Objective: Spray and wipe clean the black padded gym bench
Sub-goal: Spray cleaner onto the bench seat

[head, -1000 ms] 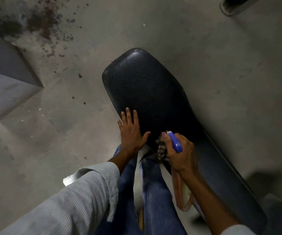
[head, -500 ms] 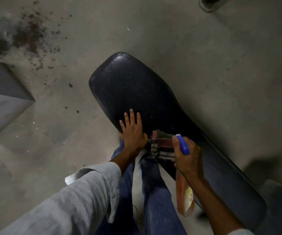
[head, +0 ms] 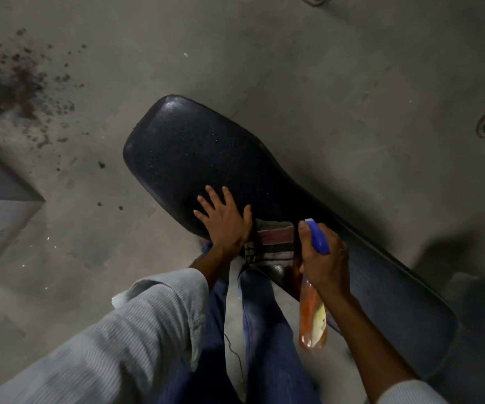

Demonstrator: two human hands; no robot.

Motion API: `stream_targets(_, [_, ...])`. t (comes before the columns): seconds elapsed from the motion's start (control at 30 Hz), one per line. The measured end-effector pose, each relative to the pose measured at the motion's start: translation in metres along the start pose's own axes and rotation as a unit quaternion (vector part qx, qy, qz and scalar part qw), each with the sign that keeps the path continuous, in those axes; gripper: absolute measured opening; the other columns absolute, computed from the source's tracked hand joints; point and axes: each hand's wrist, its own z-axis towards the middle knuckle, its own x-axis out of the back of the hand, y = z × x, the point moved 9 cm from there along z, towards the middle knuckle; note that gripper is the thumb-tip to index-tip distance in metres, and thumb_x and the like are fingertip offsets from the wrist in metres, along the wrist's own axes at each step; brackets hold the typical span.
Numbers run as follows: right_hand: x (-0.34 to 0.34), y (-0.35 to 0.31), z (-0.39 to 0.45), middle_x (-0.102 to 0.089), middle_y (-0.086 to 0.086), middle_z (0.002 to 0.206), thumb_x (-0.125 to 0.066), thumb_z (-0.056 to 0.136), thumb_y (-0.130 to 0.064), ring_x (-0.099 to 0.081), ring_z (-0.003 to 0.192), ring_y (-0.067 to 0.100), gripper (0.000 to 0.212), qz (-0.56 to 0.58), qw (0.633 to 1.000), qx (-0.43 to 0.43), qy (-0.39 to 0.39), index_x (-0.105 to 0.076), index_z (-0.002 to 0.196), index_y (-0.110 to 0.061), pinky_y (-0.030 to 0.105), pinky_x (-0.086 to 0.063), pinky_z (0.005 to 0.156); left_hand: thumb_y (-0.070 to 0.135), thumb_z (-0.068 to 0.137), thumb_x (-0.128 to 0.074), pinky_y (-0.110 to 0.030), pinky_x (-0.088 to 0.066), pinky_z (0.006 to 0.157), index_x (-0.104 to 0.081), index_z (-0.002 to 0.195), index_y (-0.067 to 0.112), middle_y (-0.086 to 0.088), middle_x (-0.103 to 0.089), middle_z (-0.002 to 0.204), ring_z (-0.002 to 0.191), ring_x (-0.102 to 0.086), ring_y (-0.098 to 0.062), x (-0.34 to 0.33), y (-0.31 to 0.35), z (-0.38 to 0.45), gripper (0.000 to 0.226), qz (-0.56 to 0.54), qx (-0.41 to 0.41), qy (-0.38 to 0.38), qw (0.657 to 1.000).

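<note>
Black padded bench (head: 212, 158): left hand (head: 225, 221) spread flat beside striped cloth (head: 273, 243); right hand (head: 324, 259) gripping orange spray bottle (head: 312, 322).

Black bench (head: 206, 153) on grey floor (head: 337, 68); striped cloth (head: 273, 243) at its 6 o'clock edge, left hand (head: 223, 223) flat beside it.

Black padded bench (head: 194, 153) runs diagonally, wide rounded end far-left, narrow part toward lower right, surface speckled with fine droplets. Striped cloth (head: 270, 246) lies spread flat on its near edge. Spray bottle (head: 312, 313) with orange liquid, blue trigger head, held tilted above the pad.
</note>
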Motion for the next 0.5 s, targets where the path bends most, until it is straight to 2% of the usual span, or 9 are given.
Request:
stream_targets(0.07, [-0.004,-0.003,-0.004,-0.064,0.004,0.073,-0.043,0.102,-0.068,-0.066,0.063,0.02,0.057,0.014,1.0,0.007,-0.02,-0.062,0.086,-0.017,0.034,-0.056,0.056,0.066,0.106,-0.039,-0.072,-0.005,0.13,-0.008,0.172,0.017,-0.022,0.008,0.178,0.163,0.004,-0.052,0.0,0.001,-0.002,0.087,0.003,0.0,0.001,1.0])
stream_targets(0.2, [-0.016,-0.007,-0.011,-0.064,0.001,0.078,-0.048,0.103,-0.071,-0.067,0.064,0.021,0.051,0.024,0.998,0.024,-0.052,-0.059,0.086,-0.024,0.044,-0.061,0.057,0.067,0.106,-0.037,-0.07,-0.002,0.13,-0.01,0.171,0.017,-0.021,0.006,0.178,0.163,0.002,-0.051,0.004,0.0,-0.004,0.086,0.001,-0.009,-0.006,1.0])
stream_targets(0.33, [-0.015,-0.02,-0.017,-0.062,-0.001,0.086,-0.047,0.102,-0.067,-0.067,0.071,0.018,0.039,0.011,0.997,0.055,-0.055,-0.057,0.093,-0.031,0.043,-0.063,0.063,0.054,0.106,-0.051,-0.067,-0.005,0.131,-0.023,0.168,0.016,-0.019,-0.006,0.178,0.164,-0.007,-0.046,0.013,0.004,-0.012,0.078,-0.032,-0.042,-0.018,0.998])
stream_targets(0.4, [-0.008,-0.029,-0.016,-0.062,0.0,0.086,-0.049,0.104,-0.064,-0.066,0.071,0.019,0.039,0.013,0.997,0.055,-0.05,-0.058,0.092,-0.028,0.042,-0.063,0.062,0.044,0.103,-0.059,-0.065,-0.017,0.131,-0.038,0.16,0.016,-0.019,-0.027,0.172,0.159,-0.027,-0.042,0.02,0.012,-0.022,0.068,-0.053,-0.078,-0.026,0.995])
stream_targets(0.5, [0.01,-0.044,-0.014,-0.058,0.0,0.082,-0.061,0.107,-0.049,-0.058,0.065,0.015,0.033,0.006,0.997,0.071,-0.019,-0.059,0.087,-0.022,0.031,-0.052,0.057,0.036,0.099,-0.066,-0.054,-0.045,0.117,-0.053,0.144,0.018,-0.014,-0.056,0.147,0.133,-0.057,-0.033,0.03,0.028,-0.04,0.05,-0.074,-0.126,-0.049,0.988])
